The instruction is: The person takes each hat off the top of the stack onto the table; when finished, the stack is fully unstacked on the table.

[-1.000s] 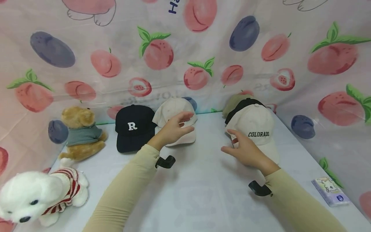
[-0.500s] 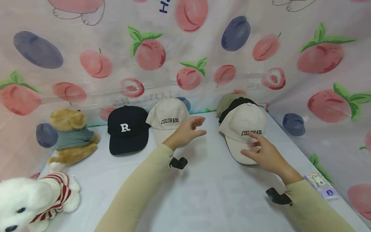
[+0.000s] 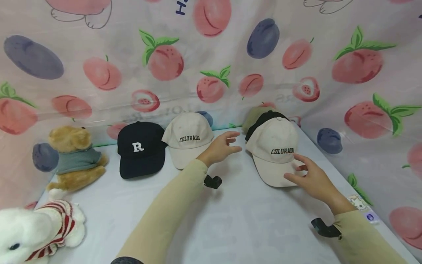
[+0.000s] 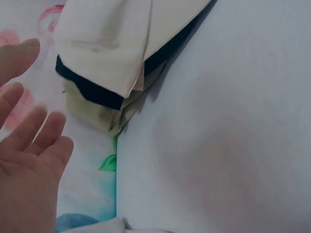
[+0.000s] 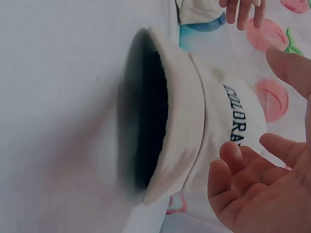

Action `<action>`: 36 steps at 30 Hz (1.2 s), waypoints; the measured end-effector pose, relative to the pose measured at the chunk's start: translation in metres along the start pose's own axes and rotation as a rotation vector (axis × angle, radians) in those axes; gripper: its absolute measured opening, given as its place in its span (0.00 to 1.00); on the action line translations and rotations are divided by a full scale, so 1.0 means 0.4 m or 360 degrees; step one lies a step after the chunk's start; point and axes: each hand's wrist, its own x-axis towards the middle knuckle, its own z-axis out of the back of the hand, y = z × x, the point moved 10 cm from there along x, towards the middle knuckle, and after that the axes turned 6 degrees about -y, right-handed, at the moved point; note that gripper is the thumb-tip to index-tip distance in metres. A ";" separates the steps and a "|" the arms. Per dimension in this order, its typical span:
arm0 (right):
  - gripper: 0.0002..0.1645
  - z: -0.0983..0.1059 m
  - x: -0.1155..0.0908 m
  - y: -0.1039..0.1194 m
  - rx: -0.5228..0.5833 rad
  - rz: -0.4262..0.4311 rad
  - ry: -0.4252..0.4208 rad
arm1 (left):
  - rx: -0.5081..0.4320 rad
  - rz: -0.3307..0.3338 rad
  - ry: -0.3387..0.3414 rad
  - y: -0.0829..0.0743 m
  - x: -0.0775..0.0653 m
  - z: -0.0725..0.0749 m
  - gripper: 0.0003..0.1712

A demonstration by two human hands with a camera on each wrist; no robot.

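Note:
On the right, a stack of caps has a cream COLORADO cap [image 3: 275,139] in front, with a black cap [image 3: 260,121] and an olive cap [image 3: 252,117] partly hidden behind it. My right hand [image 3: 313,179] hovers by the cream cap's right side, fingers loosely bent and holding nothing; the right wrist view shows its fingers close to the crown. Between the two cap groups hangs my left hand [image 3: 224,146], empty, its fingers spread apart from the stack. Left of it sit a second cream COLORADO cap [image 3: 188,134] and a black R cap [image 3: 141,150], side by side.
A brown teddy bear [image 3: 77,157] in a grey-blue top and a white plush dog [image 3: 36,231] in a striped scarf are at the left. A small printed pack [image 3: 370,216] lies at the right edge, partly behind my sleeve. Fruit-patterned cloth [image 3: 211,47] hangs behind the white table [image 3: 230,220].
My left hand has moved right, away from the second cream cap. My right hand has passed from the stack's left side to its right. The head view has turned slightly right.

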 end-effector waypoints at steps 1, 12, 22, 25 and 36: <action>0.55 0.003 0.000 -0.006 -0.0007 -0.0009 -0.0005 | 0.0003 0.0003 -0.0002 -0.002 0.005 -0.004 0.34; 0.57 0.019 0.005 -0.064 -0.0039 -0.0080 -0.0015 | -0.0069 0.0048 0.0027 0.010 0.055 -0.062 0.36; 0.58 0.004 0.022 -0.120 -0.0064 -0.0121 0.0013 | -0.0085 0.0174 -0.0003 0.038 0.066 -0.107 0.35; 0.59 0.000 0.023 -0.135 -0.0070 -0.0147 0.0025 | -0.0085 0.0196 -0.0032 0.043 0.069 -0.115 0.35; 0.61 -0.016 0.017 -0.152 -0.0048 -0.0203 0.0049 | -0.0132 0.0200 0.0008 0.046 0.078 -0.168 0.40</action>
